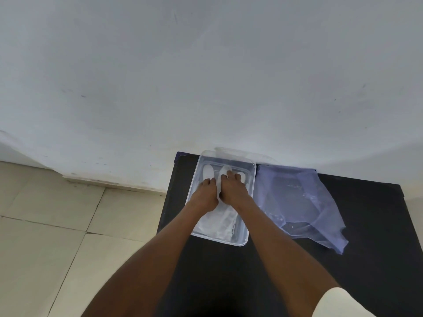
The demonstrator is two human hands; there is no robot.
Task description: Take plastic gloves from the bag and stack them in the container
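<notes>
A clear rectangular container (251, 188) stands on the black table near its far left corner. Whitish plastic gloves (225, 221) lie stacked inside it, with fingertips pointing toward the wall. Both hands rest palm down on the stack. My left hand (207, 194) presses the left side and my right hand (232, 191) presses the right side, fingers slightly spread. A crumpled translucent bluish bag (302, 202) lies flat on the table just right of the container. I cannot tell whether any gloves are in it.
The black table (366, 225) runs against a white wall (206, 76). A clear lid (245, 154) leans behind the container. Beige floor tiles (57, 225) lie to the left, past the table edge.
</notes>
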